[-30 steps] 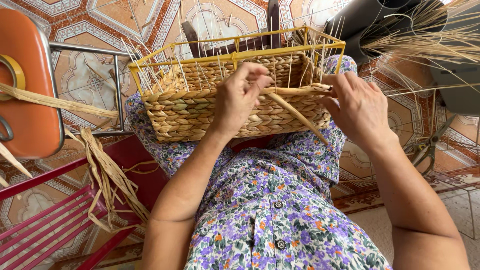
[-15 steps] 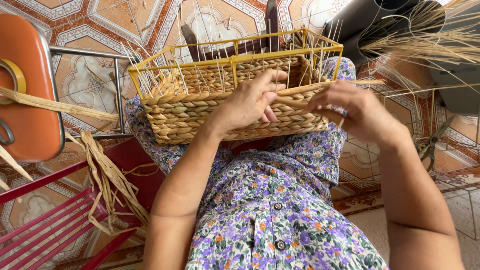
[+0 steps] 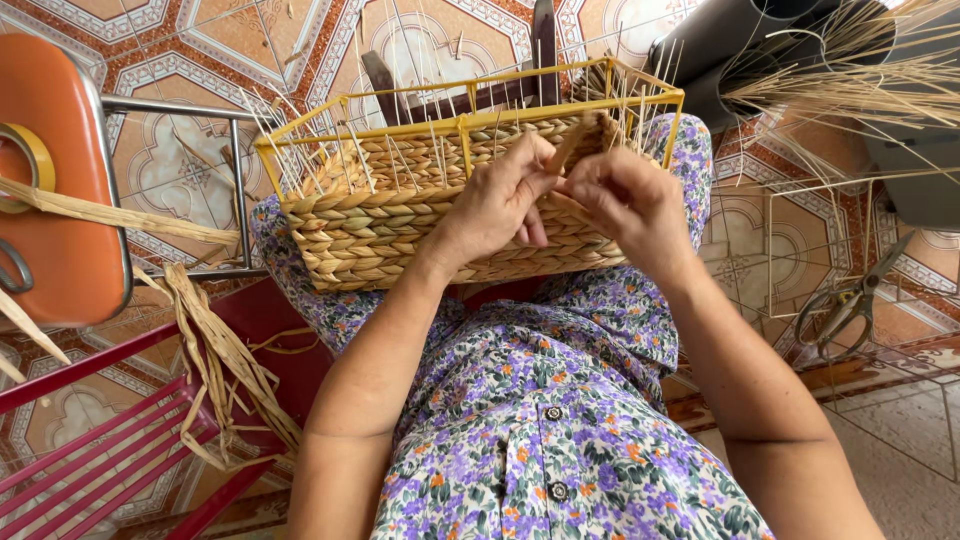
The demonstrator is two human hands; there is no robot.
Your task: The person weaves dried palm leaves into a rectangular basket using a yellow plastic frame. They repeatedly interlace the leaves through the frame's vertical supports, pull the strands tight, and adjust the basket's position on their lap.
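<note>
In the head view, you have a half-woven basket [image 3: 420, 220] resting on your lap, on the purple flower dress [image 3: 560, 420]. The basket has a yellow wire frame [image 3: 460, 125], and the braided straw wall covers the lower part of it, with thin stiff stalks standing up above the weave.

Your left hand [image 3: 495, 205] lies against the front wall of the basket, near its right end. The fingers are curled, and thumb and forefinger pinch a flat straw strand [image 3: 568, 145] that rises toward the yellow rim. Your right hand [image 3: 625, 200] is just beside the left one, touching it, also at the right end of the front wall. Its fingers are bent and closed on the same strand, a little lower.

Left of the basket stands an orange chair [image 3: 55, 180], and loose dry straw strips [image 3: 215, 360] hang below it over a red rack [image 3: 90, 460]. Right of the basket, on the tiled floor [image 3: 170, 170], lie scissors [image 3: 850, 305]. Behind the basket to the right, a bundle of thin dry stalks [image 3: 850, 85] spreads out
</note>
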